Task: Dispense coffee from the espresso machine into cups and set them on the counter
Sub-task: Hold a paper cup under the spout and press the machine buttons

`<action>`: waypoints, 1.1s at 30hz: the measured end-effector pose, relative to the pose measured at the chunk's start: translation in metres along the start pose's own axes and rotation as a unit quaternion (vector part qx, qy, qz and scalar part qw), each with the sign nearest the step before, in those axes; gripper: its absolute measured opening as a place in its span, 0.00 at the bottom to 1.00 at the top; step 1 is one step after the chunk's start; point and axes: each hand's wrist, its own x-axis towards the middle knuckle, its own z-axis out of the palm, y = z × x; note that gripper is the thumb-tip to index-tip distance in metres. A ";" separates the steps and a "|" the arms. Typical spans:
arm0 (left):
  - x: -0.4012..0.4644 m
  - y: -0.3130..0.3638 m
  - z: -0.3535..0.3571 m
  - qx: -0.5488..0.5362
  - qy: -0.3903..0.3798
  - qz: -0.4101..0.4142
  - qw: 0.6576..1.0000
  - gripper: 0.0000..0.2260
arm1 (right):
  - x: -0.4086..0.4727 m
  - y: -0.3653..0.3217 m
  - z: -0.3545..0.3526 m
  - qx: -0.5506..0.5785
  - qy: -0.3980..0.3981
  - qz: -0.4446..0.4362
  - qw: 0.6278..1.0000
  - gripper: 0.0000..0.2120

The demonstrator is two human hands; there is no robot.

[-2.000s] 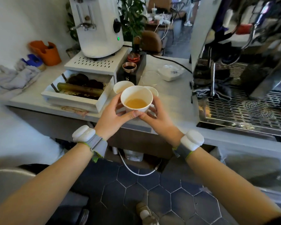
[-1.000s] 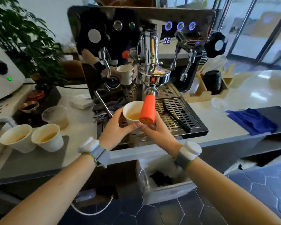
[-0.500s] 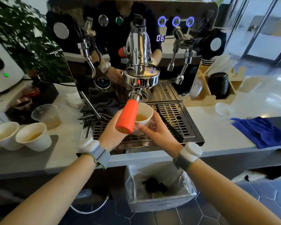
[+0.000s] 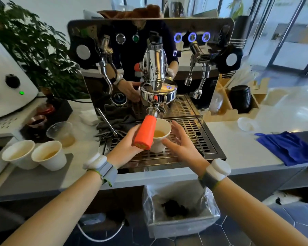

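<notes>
Grip: your left hand (image 4: 126, 144) curled round the paper cup (image 4: 159, 137), partly hidden behind the orange portafilter handle (image 4: 144, 133); your right hand (image 4: 182, 143) had let go, fingers straight and just beside the cup.
Cup: on the drip tray (image 4: 199, 139), under the group head (image 4: 158, 93), amber liquid inside.
Change: you carried it from the counter (image 4: 238, 151) left of the tray and set it down here.
Meaning: likely placed for another pour.
Others: two filled cups (image 4: 34, 155) sat well left of the tray.
</notes>
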 end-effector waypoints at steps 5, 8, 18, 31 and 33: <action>-0.005 0.022 -0.027 0.028 -0.010 0.023 0.999 0.34 | -0.003 -0.027 -0.012 -0.012 0.028 -0.030 0.999 0.39; -0.007 0.057 -0.041 -0.018 0.053 0.065 0.996 0.27 | -0.001 -0.055 -0.021 -0.023 0.070 -0.073 0.995 0.38; -0.004 0.140 -0.062 0.018 0.056 0.181 0.982 0.28 | 0.012 -0.126 -0.040 -0.058 0.085 -0.163 0.981 0.36; 0.002 0.218 -0.068 0.048 0.049 0.270 0.961 0.29 | 0.036 -0.196 -0.048 -0.074 0.078 -0.249 0.962 0.34; 0.001 0.230 -0.074 0.064 0.058 0.288 0.954 0.29 | 0.041 -0.209 -0.054 -0.093 0.086 -0.264 0.956 0.34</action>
